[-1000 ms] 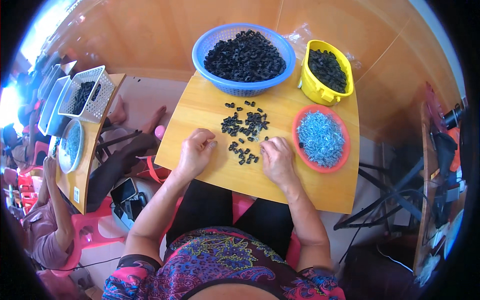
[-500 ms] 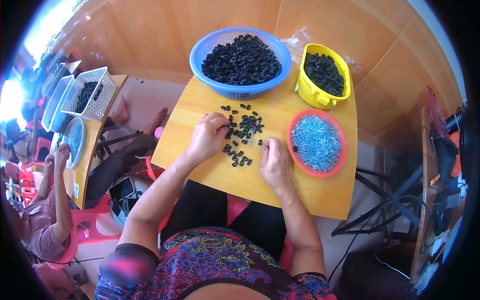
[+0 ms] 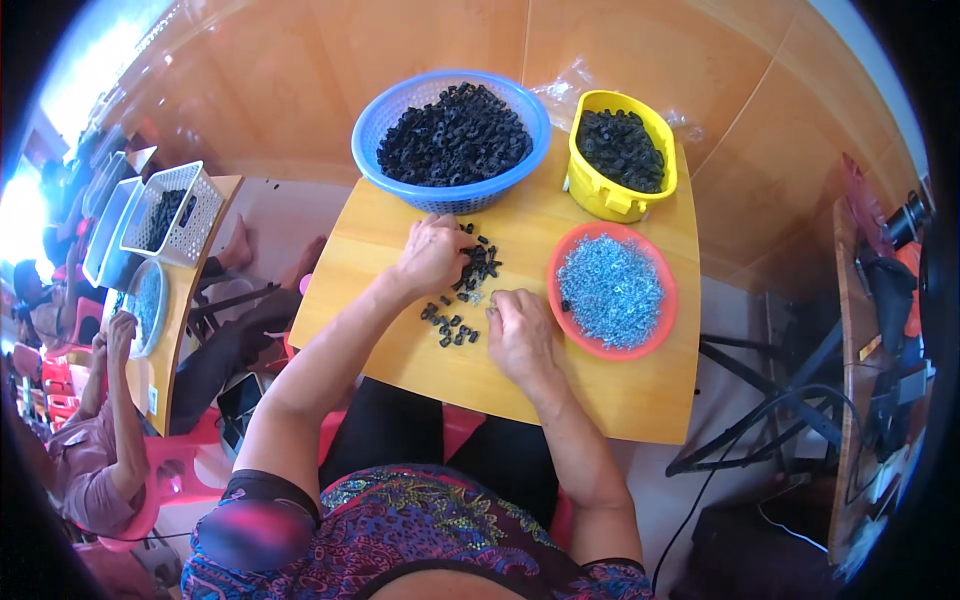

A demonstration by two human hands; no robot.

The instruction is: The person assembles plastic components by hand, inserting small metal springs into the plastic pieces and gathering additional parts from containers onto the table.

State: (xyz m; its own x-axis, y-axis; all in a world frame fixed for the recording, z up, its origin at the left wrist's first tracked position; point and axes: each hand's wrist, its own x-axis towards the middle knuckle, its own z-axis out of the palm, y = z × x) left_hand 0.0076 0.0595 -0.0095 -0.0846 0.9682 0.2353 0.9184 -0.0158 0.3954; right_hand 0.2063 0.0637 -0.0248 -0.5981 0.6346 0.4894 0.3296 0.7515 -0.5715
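My left hand (image 3: pixel 436 257) reaches over the far part of a loose pile of small black plastic pieces (image 3: pixel 484 262), its fingers curled down among them. What those fingers hold, if anything, is hidden. Nearer to me, my right hand (image 3: pixel 521 335) hovers over the table by a few small silvery bits (image 3: pixel 475 298). Its thumb and forefinger are pinched together on something too small to name. Several more black pieces (image 3: pixel 446 325) lie scattered between my forearms. To the right of my right hand sits an orange-red plate (image 3: pixel 668 325) heaped with small bluish-silver screws (image 3: pixel 610 290).
A blue basket (image 3: pixel 368 165) full of black pieces stands at the table's back, beside a yellow tub (image 3: pixel 608 198) of similar pieces. Both rest on the wooden table (image 3: pixel 640 405). On the left, a co-worker (image 3: pixel 100 450) sits at another table with white baskets (image 3: pixel 205 215).
The whole view has shifted slightly. My left hand has moved to the far end of the pile. The black piece at my right fingertips no longer shows.
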